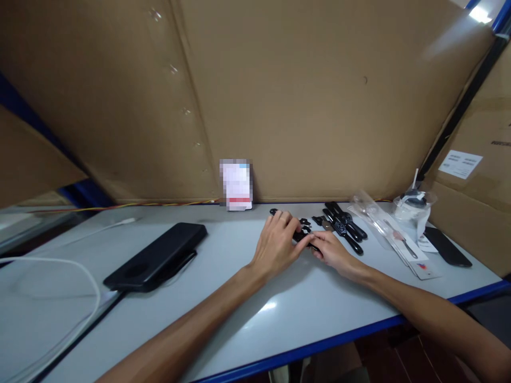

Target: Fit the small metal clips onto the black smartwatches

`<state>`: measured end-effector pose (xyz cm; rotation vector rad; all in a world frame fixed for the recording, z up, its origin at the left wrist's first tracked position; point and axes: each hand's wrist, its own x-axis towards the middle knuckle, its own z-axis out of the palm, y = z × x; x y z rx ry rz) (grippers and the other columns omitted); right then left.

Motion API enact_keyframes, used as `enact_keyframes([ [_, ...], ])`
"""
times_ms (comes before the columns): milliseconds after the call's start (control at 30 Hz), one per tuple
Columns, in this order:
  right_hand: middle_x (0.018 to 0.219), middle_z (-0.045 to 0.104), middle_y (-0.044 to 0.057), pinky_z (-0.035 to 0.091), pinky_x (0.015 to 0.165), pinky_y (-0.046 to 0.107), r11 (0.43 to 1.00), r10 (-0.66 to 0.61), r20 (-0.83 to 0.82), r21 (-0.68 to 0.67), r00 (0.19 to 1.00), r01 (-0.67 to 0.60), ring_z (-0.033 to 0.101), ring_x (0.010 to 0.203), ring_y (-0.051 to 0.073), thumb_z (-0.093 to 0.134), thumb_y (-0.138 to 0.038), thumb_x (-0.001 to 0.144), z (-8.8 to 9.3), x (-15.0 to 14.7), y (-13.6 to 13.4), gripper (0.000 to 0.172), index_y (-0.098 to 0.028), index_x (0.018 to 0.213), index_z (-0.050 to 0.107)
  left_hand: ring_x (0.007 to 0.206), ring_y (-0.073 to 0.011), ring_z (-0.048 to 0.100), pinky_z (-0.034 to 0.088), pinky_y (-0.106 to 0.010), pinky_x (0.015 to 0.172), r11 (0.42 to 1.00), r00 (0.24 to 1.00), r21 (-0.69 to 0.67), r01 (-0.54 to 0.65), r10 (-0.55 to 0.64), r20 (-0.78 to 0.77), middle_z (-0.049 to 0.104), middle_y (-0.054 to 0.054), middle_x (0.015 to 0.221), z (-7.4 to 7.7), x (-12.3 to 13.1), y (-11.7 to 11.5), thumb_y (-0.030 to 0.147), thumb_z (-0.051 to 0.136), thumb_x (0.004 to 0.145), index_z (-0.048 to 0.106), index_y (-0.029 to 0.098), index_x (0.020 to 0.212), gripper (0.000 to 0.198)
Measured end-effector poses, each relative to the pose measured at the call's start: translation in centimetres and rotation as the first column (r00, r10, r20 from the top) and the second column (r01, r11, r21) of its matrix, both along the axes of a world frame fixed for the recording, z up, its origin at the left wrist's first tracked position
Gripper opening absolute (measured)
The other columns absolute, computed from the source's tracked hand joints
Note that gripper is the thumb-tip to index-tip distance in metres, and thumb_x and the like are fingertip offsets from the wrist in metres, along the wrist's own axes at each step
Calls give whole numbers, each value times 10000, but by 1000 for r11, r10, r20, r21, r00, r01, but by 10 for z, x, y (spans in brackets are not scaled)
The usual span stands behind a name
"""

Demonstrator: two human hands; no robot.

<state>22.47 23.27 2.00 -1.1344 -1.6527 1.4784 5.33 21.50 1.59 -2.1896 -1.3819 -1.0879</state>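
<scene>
Currently gripped: a black tool, above the middle of the table; whether it touches the surface is unclear.
Left hand: grip closed over the tool's left part, fingers bent.
Right hand: grip closed on its right end.
Just beyond: small black parts.
To the right: glossy black handled tools lying close together, then clear plastic packages, a cup, a flat black slab.
To the left: a black box-shaped device, a white cable.
Back: a blurred card leaning against cardboard.
</scene>
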Motion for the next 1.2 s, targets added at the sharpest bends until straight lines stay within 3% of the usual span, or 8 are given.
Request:
enact_keyframes([
  [133, 538, 407, -57, 223, 484, 249, 999, 20, 29, 39, 999, -21, 335, 480, 91, 536, -309, 966, -4, 0, 2, 305, -196, 684, 506, 869, -243, 500, 397, -371, 740, 1000, 1000, -15, 10, -10, 1, 597, -65, 885, -1, 0, 0, 354, 641, 943, 581, 201, 839, 195],
  [267, 528, 419, -50, 221, 480, 257, 997, 34, 42, 72, 999, -37, 329, 479, 95, 528, -397, 982, -7, 2, 3, 379, -203, 661, 478, 878, -240, 497, 408, -370, 739, 997, 997, -9, 79, -79, 3, 598, -70, 907, -2, 0, 0, 214, 575, 947, 632, 183, 948, 65],
  [467, 523, 410, -57, 217, 486, 263, 997, 42, 40, 67, 998, -44, 327, 481, 99, 539, -440, 968, -6, 2, 3, 376, -204, 681, 484, 834, -231, 472, 403, -357, 714, 987, 986, 9, 163, -163, -26, 584, -72, 882, -1, -1, 0, 97, 438, 953, 657, 184, 1000, 240],
  [600, 542, 413, -55, 225, 503, 264, 997, 33, 31, 65, 999, -35, 345, 500, 101, 559, -461, 958, -7, 2, 3, 383, -194, 687, 514, 852, -240, 487, 403, -375, 739, 996, 996, 27, 86, -86, -7, 602, -77, 895, 0, 0, -1, 238, 498, 994, 610, 173, 953, 136],
  [767, 563, 415, -51, 258, 532, 260, 997, 25, 33, 69, 999, -27, 369, 524, 106, 513, -302, 970, -6, 1, 2, 287, -174, 724, 586, 825, -244, 473, 368, -370, 707, 1000, 998, 4, -29, 29, -58, 570, -72, 840, 1, 1, -1, 417, 600, 968, 550, 204, 762, 301],
  [1000, 536, 433, -51, 271, 529, 257, 993, 37, 49, 107, 998, -42, 367, 507, 104, 519, -304, 992, -7, 1, 3, 343, -195, 667, 519, 849, -251, 477, 375, -379, 720, 999, 998, -27, -40, 39, -59, 575, -72, 852, 0, 2, 0, 365, 602, 966, 561, 207, 777, 249],
  [1200, 529, 428, -39, 250, 503, 260, 990, 36, 79, 134, 996, -46, 355, 504, 109, 514, -379, 1014, -11, 2, 6, 416, -205, 639, 466, 884, -253, 488, 403, -387, 747, 999, 999, -31, 38, -38, -26, 600, -79, 912, 0, 3, -2, 265, 578, 948, 594, 189, 888, 98],
])
